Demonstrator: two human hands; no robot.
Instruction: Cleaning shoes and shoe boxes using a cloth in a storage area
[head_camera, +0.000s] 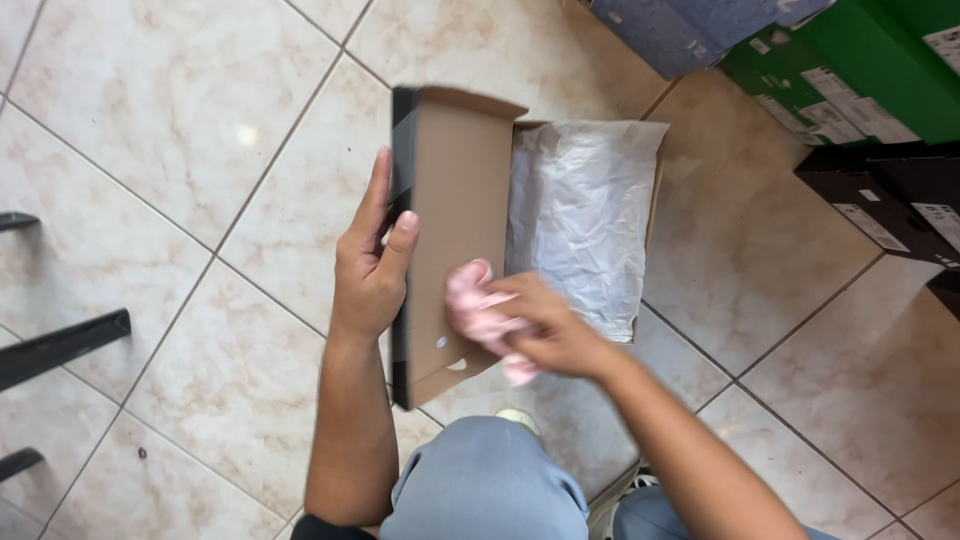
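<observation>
We are wiping the inside of the lid (455, 230) of the box (585, 220) on the floor (180, 120): left hand (368, 265) gripping the lid's edge upright, right hand (545, 325) clenching a pink cloth (478, 310) against it. Next, we judge, working the cloth along the remaining cardboard.

Bright, even daylight throughout, warm in tone. Small round glare spot on the glossy floor tiles (246, 134), well up and left of the left hand's fingers (380, 195). Soft shadows only, faint beneath the raised box lid (460, 240). Heavy motion blur on the right hand (530, 325) (its pink cloth (475, 310) smeared too). White tissue paper (580, 215) near overexposed. Sharp elsewhere; slight wide-angle stretch toward corners.
</observation>
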